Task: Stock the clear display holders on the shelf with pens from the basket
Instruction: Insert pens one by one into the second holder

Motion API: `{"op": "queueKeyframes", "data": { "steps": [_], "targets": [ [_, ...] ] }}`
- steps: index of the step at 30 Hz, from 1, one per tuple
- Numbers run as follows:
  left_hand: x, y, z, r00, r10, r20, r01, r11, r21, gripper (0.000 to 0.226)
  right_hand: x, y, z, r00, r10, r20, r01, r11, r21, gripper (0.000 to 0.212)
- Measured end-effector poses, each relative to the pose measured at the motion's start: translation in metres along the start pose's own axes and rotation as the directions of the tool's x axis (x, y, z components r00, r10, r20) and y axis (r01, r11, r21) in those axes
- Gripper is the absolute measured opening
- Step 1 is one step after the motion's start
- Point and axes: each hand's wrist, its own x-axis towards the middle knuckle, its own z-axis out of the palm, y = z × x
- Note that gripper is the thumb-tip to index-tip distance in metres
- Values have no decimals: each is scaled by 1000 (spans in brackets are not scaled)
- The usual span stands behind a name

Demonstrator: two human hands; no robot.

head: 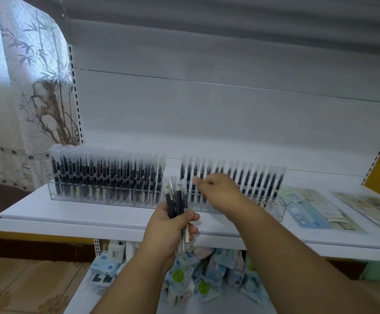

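My left hand (168, 230) grips a bundle of dark pens with clear caps (173, 201) upright in front of the white shelf (71, 215). My right hand (218, 189) reaches over the left end of the right clear holder (277, 208); its thumb and forefinger pinch a pen (194, 171) standing there, though motion blur softens this. The left clear holder (107, 197) is packed with upright pens. The right holder has pens in its back rows and free slots along its front. No basket is in view.
Flat packaged cards (309, 207) lie on the shelf right of the holders. A lower shelf holds a heap of blue and green packets (184, 277). A slotted upright (76, 98) and a patterned curtain (37, 87) stand at the left.
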Motion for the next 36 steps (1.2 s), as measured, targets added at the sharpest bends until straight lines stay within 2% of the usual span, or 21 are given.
{"op": "queueKeyframes", "data": {
  "steps": [2, 3, 5, 7, 9, 12, 14, 16, 19, 23, 28, 36],
  "targets": [
    [1, 1, 5, 999, 4, 39, -4, 1000, 8, 20, -8, -2, 1, 978, 17, 208, -65, 972, 225, 39],
    [1, 1, 7, 998, 7, 56, -8, 1000, 10, 20, -10, 0, 1, 964, 8, 264, -91, 949, 303, 30],
    [-1, 1, 12, 997, 16, 76, -17, 1000, 10, 18, -9, 4, -3, 963, -5, 271, -104, 915, 389, 22],
    [-1, 0, 13, 998, 16, 66, -16, 1000, -1, 15, -6, 4, -9, 988, 18, 153, -85, 893, 442, 21],
    [0, -2, 11, 999, 0, 39, 0, 1000, 1, 15, -3, 0, -20, 995, 71, -69, -34, 898, 438, 25],
    [-1, -5, 7, 1000, -24, 9, 24, 1000, 12, 19, 4, 0, -42, 901, 39, -433, 82, 963, 257, 23],
    [-1, -7, 6, 1000, -25, 3, 25, 999, 19, 20, 11, 3, -49, 867, -51, -495, 127, 985, 121, 16],
    [0, -9, 6, 1000, -21, -5, 21, 999, 25, 21, 19, 7, -48, 880, -108, -462, 106, 994, -31, 15],
    [0, -9, 6, 1000, -21, -15, 21, 1000, 22, 19, 25, 13, -41, 892, -180, -415, 129, 981, -147, 14],
    [-2, -9, 4, 1000, -17, -23, 18, 999, 30, 18, 26, 16, -33, 912, -200, -357, 142, 973, -184, 15],
    [0, -11, 1, 999, -34, -38, 35, 999, 25, 19, 27, 18, -24, 961, -190, -201, 119, 941, -317, 19],
    [-1, -11, 3, 999, -26, -29, 27, 999, 34, 19, 35, 22, -25, 992, -112, -58, 88, 943, -321, 33]
  ]
}}
